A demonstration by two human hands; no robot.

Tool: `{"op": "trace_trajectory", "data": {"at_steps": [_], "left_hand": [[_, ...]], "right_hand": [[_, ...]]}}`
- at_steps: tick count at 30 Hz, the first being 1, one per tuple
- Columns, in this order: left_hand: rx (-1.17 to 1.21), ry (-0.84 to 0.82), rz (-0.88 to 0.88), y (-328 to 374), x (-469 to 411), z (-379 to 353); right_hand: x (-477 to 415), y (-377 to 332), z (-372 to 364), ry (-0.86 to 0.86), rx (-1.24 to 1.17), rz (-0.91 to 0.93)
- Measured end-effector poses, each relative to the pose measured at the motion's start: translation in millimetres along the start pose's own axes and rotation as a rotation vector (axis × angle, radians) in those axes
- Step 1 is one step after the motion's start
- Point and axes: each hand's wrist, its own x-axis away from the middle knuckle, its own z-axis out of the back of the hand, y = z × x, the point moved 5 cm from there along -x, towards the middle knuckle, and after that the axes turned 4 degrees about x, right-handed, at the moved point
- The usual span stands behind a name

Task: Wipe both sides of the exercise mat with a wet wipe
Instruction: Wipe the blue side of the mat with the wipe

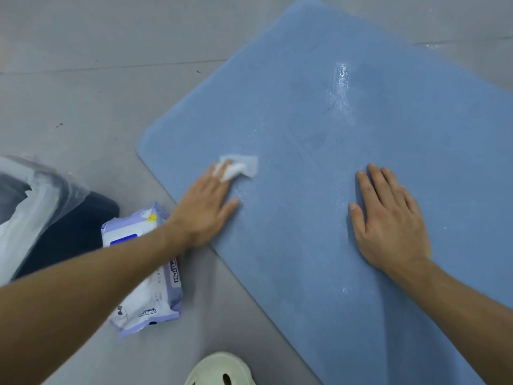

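Note:
A blue exercise mat (pixel 319 129) lies flat on the grey floor, running diagonally from bottom right toward the top. Wet streaks shine down its middle. My left hand (pixel 205 207) rests near the mat's left corner, its fingertips pressing a crumpled white wet wipe (pixel 238 168) onto the mat. My right hand (pixel 388 220) lies flat on the mat to the right, palm down, fingers spread, holding nothing.
A purple and white pack of wet wipes (pixel 150 273) lies on the floor just left of the mat, partly under my left forearm. A dark bin with a clear plastic liner (pixel 36 207) stands at the left edge. A pale clog (pixel 222 370) shows at the bottom.

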Motion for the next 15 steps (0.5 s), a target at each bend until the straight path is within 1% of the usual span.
{"op": "trace_trajectory", "data": {"at_steps": [2,3,5,7,11,12,15], "left_hand": [[0.013,0.033,0.161,-28,-22,12],[0.027,0.033,0.197,-34,-31,14],[0.053,0.045,0.18,-24,-44,15],[0.024,0.032,0.015,10,-46,9],[-0.084,-0.104,-0.415,98,-11,-24],[-0.122,-0.126,-0.477,112,0,-31],[-0.167,-0.139,-0.52,118,11,-36]], "right_hand": [[0,0,-1,-0.008,0.0,0.002],[-1,0,-1,-0.008,-0.001,0.002],[0,-1,0,0.001,-0.002,0.003],[0,-1,0,0.012,-0.002,0.004],[-1,1,-1,0.013,0.0,0.004],[-1,1,-2,0.008,0.004,0.007],[-2,4,-4,0.008,0.005,0.017]]}}
